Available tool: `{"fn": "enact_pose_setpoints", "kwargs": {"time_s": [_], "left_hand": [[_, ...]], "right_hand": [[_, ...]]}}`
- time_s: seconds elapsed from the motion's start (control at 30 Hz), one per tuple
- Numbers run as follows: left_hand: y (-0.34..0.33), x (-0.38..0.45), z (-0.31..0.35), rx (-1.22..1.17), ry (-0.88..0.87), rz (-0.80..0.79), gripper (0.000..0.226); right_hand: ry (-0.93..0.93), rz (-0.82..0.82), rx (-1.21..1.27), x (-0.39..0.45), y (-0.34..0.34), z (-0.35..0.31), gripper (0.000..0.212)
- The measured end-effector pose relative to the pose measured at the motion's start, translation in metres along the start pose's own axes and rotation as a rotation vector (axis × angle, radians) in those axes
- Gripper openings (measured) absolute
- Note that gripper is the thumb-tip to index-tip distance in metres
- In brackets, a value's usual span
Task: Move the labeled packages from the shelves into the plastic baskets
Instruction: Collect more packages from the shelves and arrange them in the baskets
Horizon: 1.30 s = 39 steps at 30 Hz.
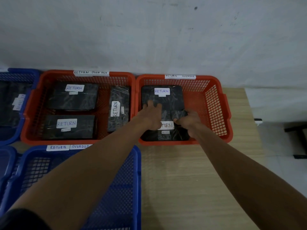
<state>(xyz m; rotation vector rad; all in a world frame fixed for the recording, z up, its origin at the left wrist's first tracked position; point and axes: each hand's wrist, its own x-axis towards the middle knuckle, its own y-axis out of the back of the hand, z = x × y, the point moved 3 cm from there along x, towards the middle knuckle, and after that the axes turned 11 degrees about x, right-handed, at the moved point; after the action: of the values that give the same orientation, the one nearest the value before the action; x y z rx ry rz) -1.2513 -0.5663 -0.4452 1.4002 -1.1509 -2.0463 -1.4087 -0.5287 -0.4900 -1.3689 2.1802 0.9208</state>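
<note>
A pale wooden table (191,180) is set against a grey wall (149,30), and plastic baskets are laid out on it. At the near left a blue basket (123,188) is seen, tagged "RETURN" and "OVERDUE" on its far rim. Beyond it a left orange basket (33,105) is placed, in which three black wrapped packages are held, each labelled "RETURN": one at the far left (73,97), one at the near left (68,127) and one turned lengthwise at the right (118,108). Just beside it to the right, a right orange basket (216,105) is found, with two black packages stacked along its left side: a far package (166,97) and a near package (166,135), whose label is partly covered. The left hand (152,115) is laid on them with its fingers spread flat on the wrapping. A fold of black wrapping is pinched by the right hand (189,120), whose fingers are curled round it.
</note>
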Motion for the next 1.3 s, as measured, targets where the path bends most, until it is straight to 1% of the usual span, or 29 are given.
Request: {"fn": "enact_pose_setpoints", "kwargs": {"time_s": [0.2,0.3,0.43,0.57,0.67,0.77,0.87,0.93,0.97,1.07,1.1,1.17,1.23,1.3], "left_hand": [[-0.001,0.004,-0.002,-0.023,-0.025,-0.052,0.069],[-0.005,0.004,-0.001,0.033,-0.023,-0.100,0.075],[-0.011,0.005,0.000,0.106,0.001,-0.118,0.081],[-0.014,0.005,0.000,0.128,0.011,-0.114,0.085],[-0.016,0.004,0.002,0.138,0.013,-0.069,0.087],[-0.016,0.002,0.003,0.100,0.017,0.052,0.082],[-0.012,-0.001,0.003,0.049,0.032,0.128,0.079],[-0.011,0.000,0.003,0.040,0.028,0.133,0.078],[-0.011,0.000,0.003,0.043,0.025,0.128,0.079],[-0.013,0.001,0.002,0.061,0.025,0.113,0.079],[-0.013,0.001,0.002,0.068,0.026,0.114,0.079],[-0.012,0.000,0.002,0.077,0.030,0.118,0.079],[-0.012,-0.001,0.001,0.078,0.034,0.121,0.080],[-0.011,-0.003,0.001,0.071,0.033,0.125,0.080]], "right_hand": [[0.002,-0.004,0.058,-0.003,-0.001,0.002,0.062],[0.023,-0.002,0.074,-0.006,-0.002,0.003,0.058],[0.047,-0.011,0.045,-0.010,-0.006,0.004,0.056],[-0.003,-0.037,0.097,-0.011,-0.005,-0.002,0.050],[-0.050,-0.021,0.201,-0.011,-0.004,-0.003,0.052],[-0.052,0.019,0.288,-0.012,-0.003,-0.002,0.060],[-0.047,0.046,0.350,-0.013,0.002,-0.005,0.053],[-0.066,0.073,0.393,-0.008,0.004,-0.008,0.043],[-0.064,0.092,0.407,-0.006,0.005,-0.012,0.042],[-0.007,0.126,0.352,0.003,0.005,-0.024,0.051],[0.014,0.122,0.319,0.007,0.005,-0.027,0.050],[0.035,0.127,0.245,0.012,0.005,-0.030,0.036],[0.053,0.183,0.171,0.018,0.008,-0.031,0.017],[0.058,0.253,0.147,0.020,0.012,-0.031,0.009]]}}
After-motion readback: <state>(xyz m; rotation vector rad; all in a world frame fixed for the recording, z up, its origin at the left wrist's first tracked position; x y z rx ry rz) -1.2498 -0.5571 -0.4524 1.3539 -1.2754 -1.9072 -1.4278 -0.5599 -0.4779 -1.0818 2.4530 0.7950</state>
